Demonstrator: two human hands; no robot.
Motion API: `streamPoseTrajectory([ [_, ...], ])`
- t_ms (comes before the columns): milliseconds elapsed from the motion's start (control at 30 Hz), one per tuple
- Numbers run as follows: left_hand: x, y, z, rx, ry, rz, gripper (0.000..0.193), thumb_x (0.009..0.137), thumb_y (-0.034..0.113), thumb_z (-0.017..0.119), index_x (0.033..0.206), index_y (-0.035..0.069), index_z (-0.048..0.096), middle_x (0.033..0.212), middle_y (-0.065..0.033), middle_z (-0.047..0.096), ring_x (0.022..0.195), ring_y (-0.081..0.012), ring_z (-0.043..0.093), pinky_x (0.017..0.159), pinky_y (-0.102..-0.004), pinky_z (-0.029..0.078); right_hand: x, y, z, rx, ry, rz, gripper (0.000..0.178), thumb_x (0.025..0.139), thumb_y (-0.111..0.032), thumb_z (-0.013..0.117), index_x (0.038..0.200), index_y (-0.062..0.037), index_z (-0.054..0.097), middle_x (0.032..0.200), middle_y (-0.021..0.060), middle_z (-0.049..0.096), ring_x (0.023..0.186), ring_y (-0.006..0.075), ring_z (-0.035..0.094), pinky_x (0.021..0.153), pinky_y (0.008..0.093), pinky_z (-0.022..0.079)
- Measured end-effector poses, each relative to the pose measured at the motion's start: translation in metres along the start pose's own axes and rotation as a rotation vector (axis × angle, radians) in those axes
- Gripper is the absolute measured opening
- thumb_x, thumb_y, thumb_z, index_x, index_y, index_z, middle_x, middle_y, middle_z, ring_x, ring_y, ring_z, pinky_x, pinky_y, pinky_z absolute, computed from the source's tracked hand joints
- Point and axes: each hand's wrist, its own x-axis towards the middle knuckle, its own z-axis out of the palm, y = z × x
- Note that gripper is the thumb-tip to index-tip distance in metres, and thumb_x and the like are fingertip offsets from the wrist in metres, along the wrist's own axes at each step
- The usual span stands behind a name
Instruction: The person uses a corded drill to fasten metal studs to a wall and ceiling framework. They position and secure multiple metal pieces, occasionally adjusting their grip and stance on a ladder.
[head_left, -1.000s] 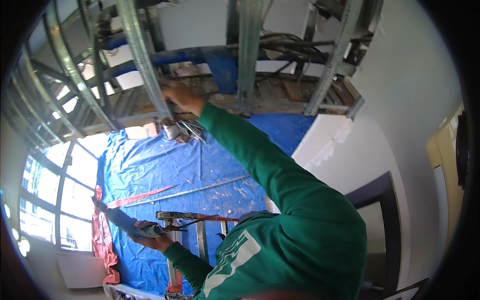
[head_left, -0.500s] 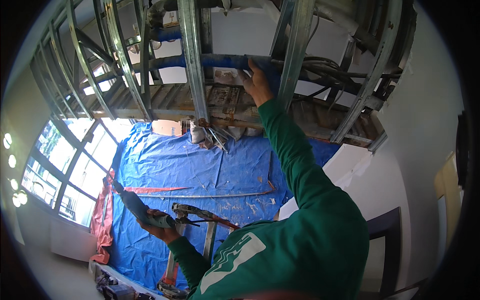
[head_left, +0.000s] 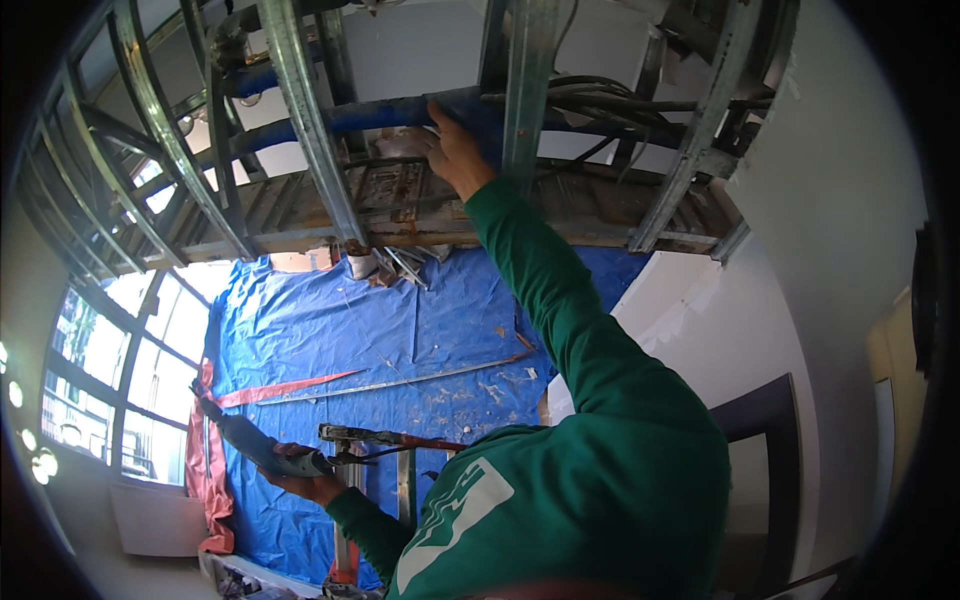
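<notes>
My right hand [head_left: 457, 152] is raised to a dusty blue pipe [head_left: 365, 115] that runs behind the metal studs. Its thumb and forefinger show against the pipe, and the rest of the grip is partly hidden. Lower on the left, my left hand [head_left: 318, 487] is closed round the rear of a long, slim grey-blue power tool [head_left: 250, 440]. The tool tilts up and to the left, its narrow dark tip pointing toward the windows; the exact kind of tool cannot be made out. A rusty, dirty beam [head_left: 400, 200] lies just below my right hand.
Metal studs [head_left: 300, 110] cross the overhead opening, and cables [head_left: 610, 95] bunch on the right. A ladder [head_left: 406, 485] stands close to my left arm. Blue tarp [head_left: 300, 330] covers the floor far below, with red sheeting [head_left: 207, 480] along its left edge. White wall [head_left: 820, 260] rises on the right.
My view has shifted, so the studs and my right hand appear farther left. The right hand stays at the pipe. The power tool in my left hand has shifted slightly left and down in the picture.
</notes>
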Motion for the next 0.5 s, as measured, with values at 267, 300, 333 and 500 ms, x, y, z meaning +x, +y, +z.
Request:
streamPoseTrajectory([
  [267, 0.002, -0.001, 0.010, 0.035, -0.104, -0.014, 0.059, 0.109, 0.046, 0.065, 0.144, -0.002, 0.062, 0.128, -0.0217, 0.075, 0.110, -0.0359, 0.076, 0.096, -0.0509, 0.066, -0.028, 0.033, -0.019, -1.193, -0.195, -0.381, 0.058, 0.102, -0.049, 0.075, 0.126, 0.0024, 0.069, 0.109, 0.0188, 0.078, 0.103, 0.0365, 0.077, 0.094, 0.0498, 0.059],
  [300, 0.002, 0.000, 0.009, 0.065, -0.075, 0.006, 0.059, 0.109, 0.045, 0.065, 0.145, -0.001, 0.061, 0.128, -0.0202, 0.074, 0.109, -0.0343, 0.076, 0.094, -0.0489, 0.066, -0.041, 0.042, -0.021, -1.485, -0.182, -0.636, 0.056, 0.101, -0.049, 0.074, 0.121, 0.0032, 0.070, 0.108, 0.0233, 0.077, 0.103, 0.0395, 0.077, 0.093, 0.0525, 0.059],
  [333, 0.002, 0.001, 0.008, 0.081, -0.054, 0.023, 0.058, 0.110, 0.044, 0.065, 0.147, 0.000, 0.061, 0.128, -0.0188, 0.074, 0.107, -0.0328, 0.076, 0.091, -0.0469, 0.066, -0.053, 0.046, -0.027, -1.559, -0.207, -0.747, 0.052, 0.101, -0.047, 0.073, 0.117, 0.0033, 0.070, 0.108, 0.0248, 0.077, 0.102, 0.0413, 0.076, 0.092, 0.0534, 0.058],
  [500, 0.003, 0.007, 0.001, 0.090, -0.074, -0.059, 0.058, 0.111, 0.048, 0.061, 0.147, 0.003, 0.060, 0.123, -0.0209, 0.074, 0.105, -0.0362, 0.076, 0.091, -0.0508, 0.065, -0.089, 0.061, -0.038, -1.823, -0.206, -0.948, 0.035, 0.101, -0.032, 0.067, 0.102, 0.0028, 0.071, 0.104, 0.0247, 0.075, 0.094, 0.0449, 0.073, 0.087, 0.0584, 0.056],
])
